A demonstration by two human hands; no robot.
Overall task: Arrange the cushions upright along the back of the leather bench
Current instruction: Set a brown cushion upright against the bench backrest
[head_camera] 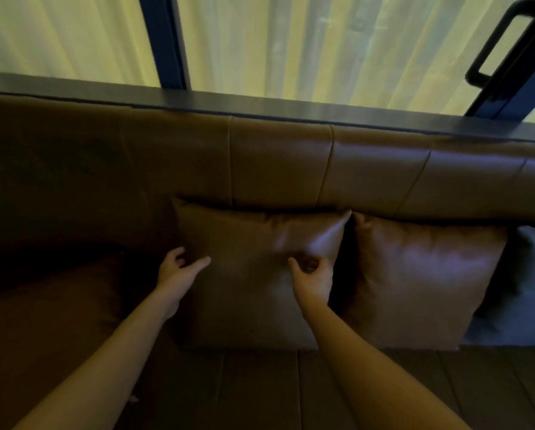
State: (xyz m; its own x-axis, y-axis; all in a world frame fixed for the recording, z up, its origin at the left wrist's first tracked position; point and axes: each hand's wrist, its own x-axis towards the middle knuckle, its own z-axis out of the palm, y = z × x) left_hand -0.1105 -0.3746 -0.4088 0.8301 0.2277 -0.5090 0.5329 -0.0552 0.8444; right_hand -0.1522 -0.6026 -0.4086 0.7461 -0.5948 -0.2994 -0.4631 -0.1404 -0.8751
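Note:
A brown leather cushion (254, 252) leans upright against the padded back (278, 156) of the leather bench. My left hand (176, 268) rests at its left edge with fingers loosely spread. My right hand (312, 274) touches its front near the right side, fingers curled, with no clear grip. A second brown cushion (415, 280) stands upright to the right, its corner touching the first. A grey-blue cushion (526, 280) leans at the far right. Another brown cushion (49, 321) lies in shadow on the left; its pose is hard to tell.
The bench seat (260, 389) runs along the bottom. A dark ledge (260, 103) tops the backrest. Behind it are pale curtains (291, 41), a dark window post (164, 41) and a black door handle (495, 41) at the upper right.

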